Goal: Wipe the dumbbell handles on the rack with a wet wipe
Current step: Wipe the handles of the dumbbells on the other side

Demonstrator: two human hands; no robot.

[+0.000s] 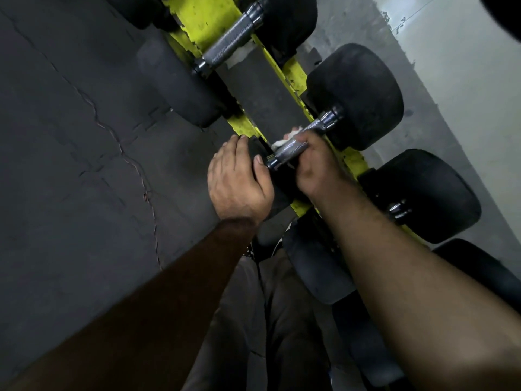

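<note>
A yellow rack (210, 15) runs diagonally from top centre to lower right and carries several black dumbbells. My right hand (315, 162) wraps round the knurled steel handle (290, 149) of the middle dumbbell, with a white wet wipe (282, 139) bunched between its fingers and the metal. My left hand (239, 179) lies over the near black head (277, 179) of that same dumbbell, fingers curved along it and thumb near the handle's end. The far head (358, 97) of this dumbbell is fully in view.
Another dumbbell with a bare knurled handle (231, 42) sits higher on the rack, and one more (423, 193) lies lower right. Dark rubber floor mats (70, 136) fill the left. A pale floor strip (465, 94) lies beyond the rack. My trouser leg (267, 320) is below.
</note>
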